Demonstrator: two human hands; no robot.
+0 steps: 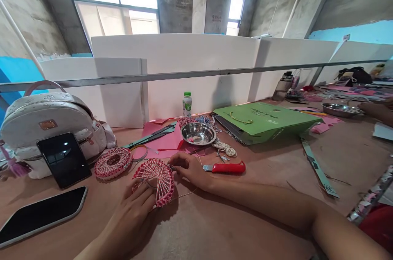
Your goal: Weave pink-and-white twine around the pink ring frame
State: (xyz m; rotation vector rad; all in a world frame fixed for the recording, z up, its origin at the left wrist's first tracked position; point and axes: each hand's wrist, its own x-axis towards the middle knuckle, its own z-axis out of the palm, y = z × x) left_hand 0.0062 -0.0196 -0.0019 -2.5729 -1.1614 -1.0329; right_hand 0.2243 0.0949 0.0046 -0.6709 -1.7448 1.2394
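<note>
- Far left: white backpack [23, 123], with black smartphone [63, 161] propped against its front and silver-edged smartphone [43, 215] flat at lower left.
- Just right of these: pink thread-wrapped ring [102, 172] on the tabletop, near the hands' working space.
- Lower centre-left: left hand [138, 206], fingers curled closed around the lower left edge of a partly string-laced pink ring [166, 186], held tilted, slightly left of centre.
- Behind it, left of centre: green patterned strip [156, 134] across pink paper [149, 152].
- Centre: right hand [192, 172] at the laced ring's right edge, thumb and forefinger bent with tips close together; impossible to tell what, if anything, is pinched there.
- Crowding close behind: steel bowl [199, 139], with green-capped bottle [187, 106] farther back.
- Right of centre: cream cord bundle [226, 148], then red-handled knife [229, 168] just beyond the right forearm, blade toward the wrist.
- Farther right: green folder [267, 118], blocking some view behind; second green strip [319, 170]; at right edge, co-worker's hand [377, 112] beside another steel bowl [340, 110].
</note>
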